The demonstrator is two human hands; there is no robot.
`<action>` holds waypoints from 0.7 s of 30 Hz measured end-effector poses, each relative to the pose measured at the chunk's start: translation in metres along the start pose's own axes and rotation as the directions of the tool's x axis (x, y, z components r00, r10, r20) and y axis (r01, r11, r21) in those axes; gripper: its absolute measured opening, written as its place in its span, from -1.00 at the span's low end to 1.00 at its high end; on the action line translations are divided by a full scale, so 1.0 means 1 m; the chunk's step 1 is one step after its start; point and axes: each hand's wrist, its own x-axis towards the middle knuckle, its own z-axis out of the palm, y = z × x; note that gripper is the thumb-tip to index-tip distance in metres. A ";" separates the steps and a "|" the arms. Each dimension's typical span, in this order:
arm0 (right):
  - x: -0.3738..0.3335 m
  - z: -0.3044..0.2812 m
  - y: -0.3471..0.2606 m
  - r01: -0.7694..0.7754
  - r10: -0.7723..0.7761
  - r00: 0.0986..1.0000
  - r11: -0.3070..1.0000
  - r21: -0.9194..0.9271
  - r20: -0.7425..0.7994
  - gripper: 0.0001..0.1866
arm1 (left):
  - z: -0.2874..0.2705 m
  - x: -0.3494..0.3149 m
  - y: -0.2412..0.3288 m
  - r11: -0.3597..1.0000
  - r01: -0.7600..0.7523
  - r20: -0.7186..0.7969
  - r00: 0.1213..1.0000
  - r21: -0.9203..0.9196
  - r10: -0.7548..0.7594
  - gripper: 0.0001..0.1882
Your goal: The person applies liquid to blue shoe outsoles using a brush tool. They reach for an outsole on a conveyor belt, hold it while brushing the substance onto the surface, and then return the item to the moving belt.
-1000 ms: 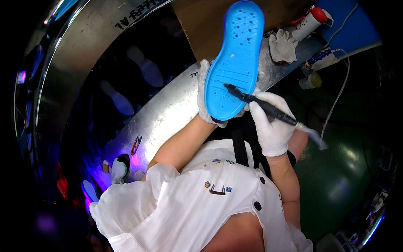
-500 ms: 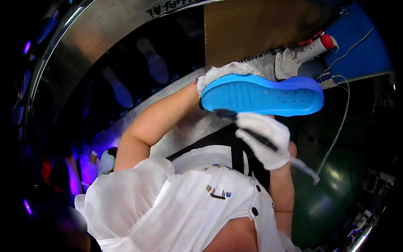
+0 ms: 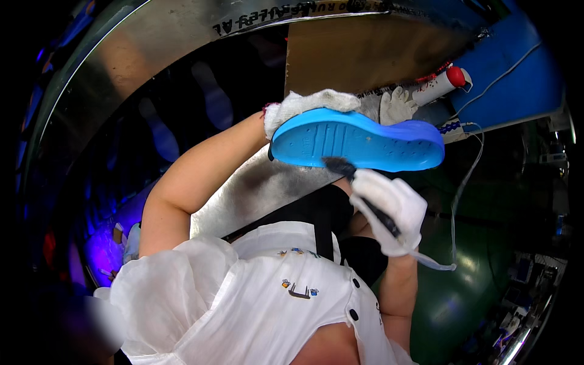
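Observation:
A bright blue shoe sole (image 3: pixel 359 141), with grooves and small pits on its upward face, is held out in front of me. My left hand (image 3: pixel 311 104), in a white knit glove, grips its far left side; those fingers are partly hidden behind it. My right hand (image 3: pixel 398 210), also in a white glove, is closed round the black handle of a brush (image 3: pixel 338 165). The dark bristles touch the sole's near rim, left of its middle. From the handle's lower end runs a clear tube (image 3: pixel 435 264).
Beyond the sole lie a spare white glove (image 3: pixel 398 106) and a white bottle with a red cap (image 3: pixel 439 85), beside a brown board (image 3: pixel 365 52). More soles (image 3: pixel 159 131) sit in the dark area at left, inside a curved metal rim (image 3: pixel 131 55). A thin hose hangs at right.
The brush has moved rightward along the sole's near rim. The sole, the left hand and the surroundings appear shifted left in the view.

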 end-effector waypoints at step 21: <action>-0.024 -0.037 -0.015 -0.024 0.202 0.951 0.801 0.599 -0.233 -0.68 | -0.012 -0.046 -0.020 0.814 -0.564 -0.158 0.799 0.135 0.580 -0.53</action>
